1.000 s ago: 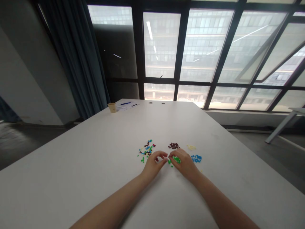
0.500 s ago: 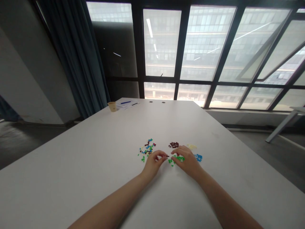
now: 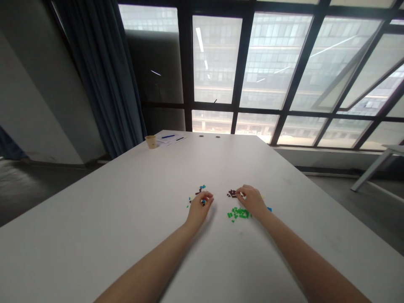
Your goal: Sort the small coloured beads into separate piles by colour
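The right hand [image 3: 252,202], thumb and forefinger nearly together, meets the right edge of the dark brown building bricks [image 3: 232,193], which lie left of its palm, beyond the green bricks [image 3: 241,213]. The left hand [image 3: 197,209], farther off, curls over multicolored bricks [image 3: 202,186]. Whether either hand grips a piece is unclear.

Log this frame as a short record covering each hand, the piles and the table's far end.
Left hand: over the mixed-colour pieces, partly hiding them; grip unclear
Right hand: fingertips at the dark brown pile; grip unclear
Green pile: nearer the person than the brown one
Blue pieces: mostly hidden by the right arm
Far end, left: tan cup, papers, blue pen
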### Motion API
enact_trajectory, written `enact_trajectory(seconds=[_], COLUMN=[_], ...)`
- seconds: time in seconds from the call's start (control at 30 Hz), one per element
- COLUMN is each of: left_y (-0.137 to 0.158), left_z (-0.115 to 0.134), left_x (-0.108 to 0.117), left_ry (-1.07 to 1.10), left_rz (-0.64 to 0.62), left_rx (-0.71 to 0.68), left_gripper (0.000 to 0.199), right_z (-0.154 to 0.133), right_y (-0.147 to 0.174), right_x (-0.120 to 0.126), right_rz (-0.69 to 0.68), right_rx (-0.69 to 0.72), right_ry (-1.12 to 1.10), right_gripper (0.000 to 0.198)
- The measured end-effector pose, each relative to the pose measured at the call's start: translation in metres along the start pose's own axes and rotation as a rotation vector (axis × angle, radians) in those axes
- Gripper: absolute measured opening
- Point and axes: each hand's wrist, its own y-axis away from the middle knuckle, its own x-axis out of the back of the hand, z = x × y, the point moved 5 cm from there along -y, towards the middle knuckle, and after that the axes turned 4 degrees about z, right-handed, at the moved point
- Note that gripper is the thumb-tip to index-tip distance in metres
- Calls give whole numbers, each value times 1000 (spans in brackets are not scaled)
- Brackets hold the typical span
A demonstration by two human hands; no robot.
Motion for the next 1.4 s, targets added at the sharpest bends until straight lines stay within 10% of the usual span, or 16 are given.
enact_trajectory(seconds=[0.43,0.67,0.97,1.4], left_y=[-13,-22,-13,-20], left_z=[-9,-24,-16,-11], left_x=[19,23,-10,-14], left_ry=[12,-71,-553,-722], left_rz=[98,108,-290,-293], left_rx=[22,-45,-321,-362], left_gripper=[10,16,40,26], right_z=[5,21,56,63], right_y=[-30,-18,33,36], right_x=[-48,-20,5,15], right_rz=[-180,-125,-72,-19], right_rx=[-130,-163,-234,-255], right_ry=[168,138,-25,-110], right_gripper=[18,23,26,33])
